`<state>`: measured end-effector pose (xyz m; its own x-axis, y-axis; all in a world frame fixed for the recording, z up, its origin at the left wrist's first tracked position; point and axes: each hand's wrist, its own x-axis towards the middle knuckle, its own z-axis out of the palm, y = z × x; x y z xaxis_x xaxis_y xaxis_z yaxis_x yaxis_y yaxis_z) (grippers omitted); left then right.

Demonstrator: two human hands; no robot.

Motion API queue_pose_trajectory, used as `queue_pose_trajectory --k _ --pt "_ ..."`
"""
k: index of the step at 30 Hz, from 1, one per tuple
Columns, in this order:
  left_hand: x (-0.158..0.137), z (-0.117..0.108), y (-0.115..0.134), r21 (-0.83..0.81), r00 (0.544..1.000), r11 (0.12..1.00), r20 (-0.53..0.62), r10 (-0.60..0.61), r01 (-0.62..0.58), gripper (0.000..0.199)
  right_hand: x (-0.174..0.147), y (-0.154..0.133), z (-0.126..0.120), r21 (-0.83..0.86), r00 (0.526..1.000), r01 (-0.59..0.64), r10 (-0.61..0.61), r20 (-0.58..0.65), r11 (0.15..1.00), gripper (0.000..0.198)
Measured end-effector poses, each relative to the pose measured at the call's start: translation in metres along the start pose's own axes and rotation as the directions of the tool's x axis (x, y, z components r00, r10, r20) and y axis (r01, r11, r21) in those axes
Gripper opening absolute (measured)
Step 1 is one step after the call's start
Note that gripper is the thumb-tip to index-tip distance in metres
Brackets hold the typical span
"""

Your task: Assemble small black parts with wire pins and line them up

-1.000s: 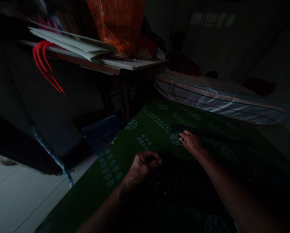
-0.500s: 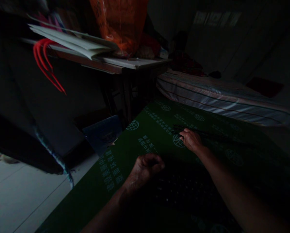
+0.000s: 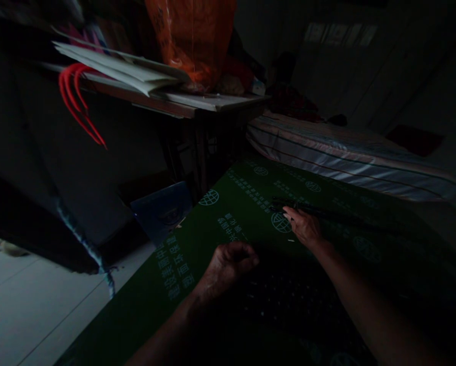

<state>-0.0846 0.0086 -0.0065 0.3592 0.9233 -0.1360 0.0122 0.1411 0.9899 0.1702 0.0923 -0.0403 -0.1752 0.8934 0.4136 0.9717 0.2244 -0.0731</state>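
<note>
In dim light, my left hand (image 3: pixel 233 259) is closed, thumb and index finger curled together at the near edge of a dark object (image 3: pixel 284 300) dotted with rows of small light specks, perhaps a keyboard. What it holds, if anything, cannot be made out. Farther off to the right, my right hand (image 3: pixel 304 223) is open, fingers stretched leftward beside long, thin black pieces (image 3: pixel 327 209). A tiny shiny sliver (image 3: pixel 291 240) shows just below its fingertips. Both hands are over a green board (image 3: pixel 208 234) printed with pale characters and globe marks.
Back left, a table (image 3: pixel 182 109) bears papers (image 3: pixel 124 66), an orange plastic bag (image 3: pixel 193 40) and hanging red cords (image 3: pixel 75 101). A mattress (image 3: pixel 345 147) lies behind the board. A dark blue flat item (image 3: pixel 162 208) leans low at left, above pale floor tiles (image 3: pixel 67 310).
My right hand has loosened from a curled grip and its fingers are straighter, drawn slightly nearer and to the right. The shiny sliver now shows below them. My left hand has stayed put.
</note>
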Motion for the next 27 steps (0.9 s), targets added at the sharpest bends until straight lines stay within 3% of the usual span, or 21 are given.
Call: queue_pose_trajectory --k 11,27 --pt "-0.0004 0.0005 -0.0014 0.022 1.000 1.000 -0.006 -0.009 0.009 0.018 -0.0016 0.0078 0.0024 0.272 1.000 0.024 -0.024 -0.006 0.962 0.024" --pt "0.0004 -0.0014 -0.0097 0.018 1.000 1.000 0.011 0.008 -0.008 0.020 -0.0015 0.0083 0.0058 0.311 0.999 0.013 -0.028 0.041 0.950 0.023"
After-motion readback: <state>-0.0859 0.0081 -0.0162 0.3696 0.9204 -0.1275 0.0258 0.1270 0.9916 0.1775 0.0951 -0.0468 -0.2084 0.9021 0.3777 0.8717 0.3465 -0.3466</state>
